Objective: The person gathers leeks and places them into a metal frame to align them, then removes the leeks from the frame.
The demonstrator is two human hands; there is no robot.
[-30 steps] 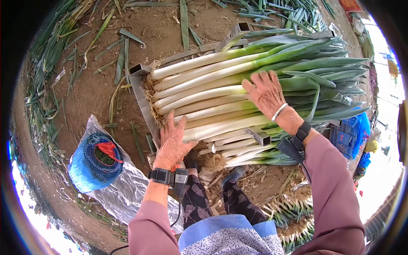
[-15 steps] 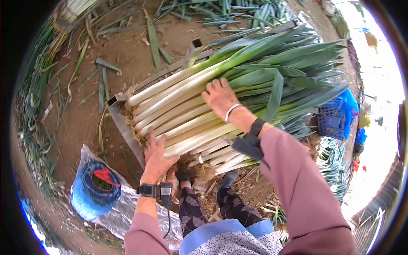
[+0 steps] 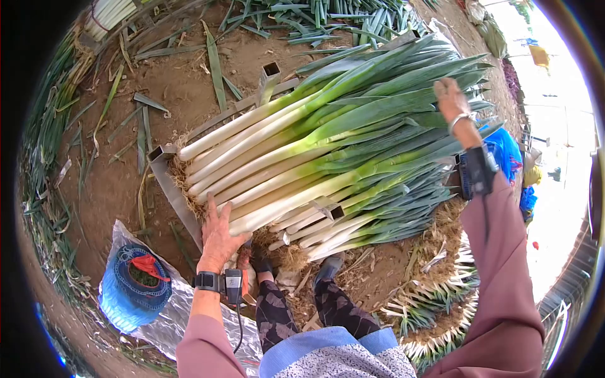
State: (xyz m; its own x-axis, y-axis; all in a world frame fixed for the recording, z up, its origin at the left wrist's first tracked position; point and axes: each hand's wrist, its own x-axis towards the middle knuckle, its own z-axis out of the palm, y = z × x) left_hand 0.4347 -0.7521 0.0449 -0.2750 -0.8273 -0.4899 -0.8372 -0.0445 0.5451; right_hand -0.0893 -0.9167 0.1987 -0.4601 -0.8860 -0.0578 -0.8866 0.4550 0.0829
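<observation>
A large layer of leeks [image 3: 296, 148] lies across a metal frame [image 3: 183, 198], with white stalks and roots at the left and green leaves at the right. My left hand [image 3: 218, 238] rests at the near root end, its fingers spread against the lowest white stalks. On the far right, my right hand [image 3: 450, 101] touches the upper green leaves, fingers slightly bent and holding nothing that I can see. Thinner leeks [image 3: 340, 234] lie below the big ones, nearer my legs. A square metal post [image 3: 330, 210] stands between the two groups.
A blue bag-covered roll [image 3: 135, 286] with red string sits on silver sheeting [image 3: 183, 321] at the lower left. Cut leaves [image 3: 315, 19] are heaped at the back. A blue crate [image 3: 466, 177] stands beyond the leaf tips. Rows of small leeks [image 3: 435, 305] lie lower right.
My right hand has moved right from the middle of the stalks to the leaf ends. The folded-over leaves now lie straighter. My left hand stays at the root end.
</observation>
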